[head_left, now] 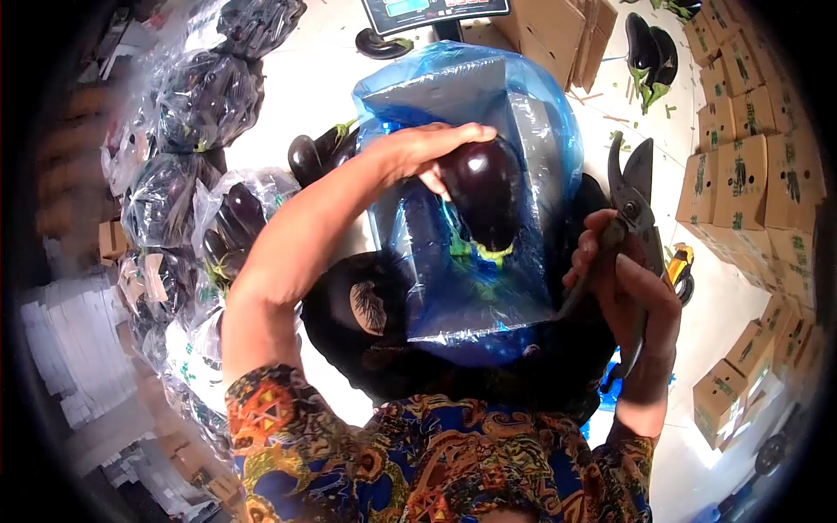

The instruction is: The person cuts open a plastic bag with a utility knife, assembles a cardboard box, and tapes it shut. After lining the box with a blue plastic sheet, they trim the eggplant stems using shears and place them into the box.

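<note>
My left hand [436, 150] grips a large dark eggplant [479, 196] by its rounded end, with the green stem end pointing toward me. Beneath it is a box lined with blue plastic film [471, 305], standing in front of my lap. In my right hand [629, 279], at the right of the box, are pruning shears [634, 205]. Their blades point away from me and stand apart. The fingers wrap the handles. Inside the box, what lies under the eggplant is partly hidden by it and by the film.
Bags of eggplants [205, 100] line the left side. Loose eggplants [649, 52] lie on the floor at upper right, with another eggplant [382, 44] near a scale [432, 10]. Stacked cartons [745, 187] stand at right. A yellow tool [680, 264] lies beyond my right hand.
</note>
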Demonstrator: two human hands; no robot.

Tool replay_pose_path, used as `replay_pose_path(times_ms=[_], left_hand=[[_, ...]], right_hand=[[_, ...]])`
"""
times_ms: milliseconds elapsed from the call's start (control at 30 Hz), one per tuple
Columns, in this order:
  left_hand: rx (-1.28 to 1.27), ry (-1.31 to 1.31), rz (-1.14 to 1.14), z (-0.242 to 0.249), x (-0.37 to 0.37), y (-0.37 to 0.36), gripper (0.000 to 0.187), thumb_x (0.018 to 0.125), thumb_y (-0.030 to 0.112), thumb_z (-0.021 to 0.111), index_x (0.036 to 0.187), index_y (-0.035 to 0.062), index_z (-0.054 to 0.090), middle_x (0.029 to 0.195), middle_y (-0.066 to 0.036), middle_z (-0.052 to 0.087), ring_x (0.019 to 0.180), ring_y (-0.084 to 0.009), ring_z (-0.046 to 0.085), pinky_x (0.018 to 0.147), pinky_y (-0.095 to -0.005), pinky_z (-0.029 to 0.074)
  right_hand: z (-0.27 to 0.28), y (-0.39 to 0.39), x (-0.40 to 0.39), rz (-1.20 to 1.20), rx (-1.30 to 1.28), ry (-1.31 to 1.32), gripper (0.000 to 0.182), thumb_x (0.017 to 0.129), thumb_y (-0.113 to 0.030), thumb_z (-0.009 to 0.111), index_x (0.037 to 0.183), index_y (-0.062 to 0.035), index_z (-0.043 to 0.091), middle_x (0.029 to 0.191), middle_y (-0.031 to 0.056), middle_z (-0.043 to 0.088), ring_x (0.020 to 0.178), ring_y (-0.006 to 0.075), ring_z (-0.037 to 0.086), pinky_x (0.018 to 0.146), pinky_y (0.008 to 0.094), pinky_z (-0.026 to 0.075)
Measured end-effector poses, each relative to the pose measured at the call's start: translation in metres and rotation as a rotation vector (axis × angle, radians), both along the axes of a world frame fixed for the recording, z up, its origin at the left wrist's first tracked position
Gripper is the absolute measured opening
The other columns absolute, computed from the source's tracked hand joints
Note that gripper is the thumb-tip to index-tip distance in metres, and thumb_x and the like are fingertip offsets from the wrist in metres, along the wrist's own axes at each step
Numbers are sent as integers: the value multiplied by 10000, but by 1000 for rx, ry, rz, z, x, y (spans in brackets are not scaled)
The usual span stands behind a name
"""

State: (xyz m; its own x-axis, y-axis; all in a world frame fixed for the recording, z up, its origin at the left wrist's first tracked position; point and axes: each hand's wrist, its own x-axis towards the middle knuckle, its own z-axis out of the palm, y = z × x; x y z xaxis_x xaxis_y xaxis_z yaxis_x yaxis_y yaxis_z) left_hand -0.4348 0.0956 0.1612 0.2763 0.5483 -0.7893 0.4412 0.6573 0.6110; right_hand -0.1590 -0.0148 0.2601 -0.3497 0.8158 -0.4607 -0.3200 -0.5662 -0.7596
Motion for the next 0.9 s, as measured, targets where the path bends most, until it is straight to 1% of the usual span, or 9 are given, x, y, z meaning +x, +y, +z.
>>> replay_pose_path(times_ms=[167,267,400,500,567,667,800,867,900], left_hand=[[14,27,343,-73,11,12,881,753,674,640,1374,83,436,1324,-186,498,1169,-381,515,771,-518,569],[-25,-31,336,-80,6,7,997,670,611,764,1368,-4,404,1280,-196,531,1122,-368,558,794,-518,564],[285,214,318,-84,22,-17,887,609,524,842,1196,-39,488,1028,-139,658,797,-198,680,639,-302,577],[296,602,31,-76,21,0,892,626,572,805,1214,-32,511,1061,-210,657,858,-303,690,770,-390,563],[414,569,114,-83,20,-5,830,659,588,770,1162,-41,567,1053,-226,659,943,-335,671,844,-415,536],[663,662,158,-99,31,-20,602,716,526,736,907,-37,635,876,-240,680,880,-329,681,762,-403,546],[623,1,-36,-9,-11,-40,326,837,305,675,968,7,663,829,-187,686,657,-255,688,658,-351,549],[920,157,62,24,-41,-62,296,845,270,671,1044,51,675,853,-120,698,758,-188,683,687,-309,538],[874,197,241,39,-65,-83,296,849,268,664,1052,54,673,862,-104,697,806,-170,667,731,-302,529]], right_hand=[[-5,-1,3,-33,-18,100,542,740,-196,569,1230,21,487,983,100,549,917,200,554,859,335,456],[-6,3,2,-19,-17,83,582,739,-243,585,1245,20,469,988,99,530,917,204,546,859,338,450],[-10,4,3,-25,-30,87,595,755,-249,595,1268,14,445,1003,99,508,921,211,532,858,350,441],[-14,4,4,-70,-66,64,592,710,-210,616,1236,26,483,976,107,537,916,222,533,859,356,441],[-31,2,11,-85,-23,204,606,727,-247,627,1248,24,477,984,110,527,910,229,525,846,361,434],[-34,5,16,-85,14,62,632,759,-285,623,1288,23,469,1028,121,528,937,229,534,846,358,436],[-37,10,22,-42,27,-11,359,923,-214,552,1226,-26,508,988,69,518,903,182,506,823,323,419],[-35,9,7,-198,-13,-375,288,967,-255,542,1166,-46,542,922,33,513,859,136,490,778,289,403],[-33,9,5,-134,16,-278,280,972,-243,533,1167,-43,540,926,31,513,862,136,492,780,285,403]])
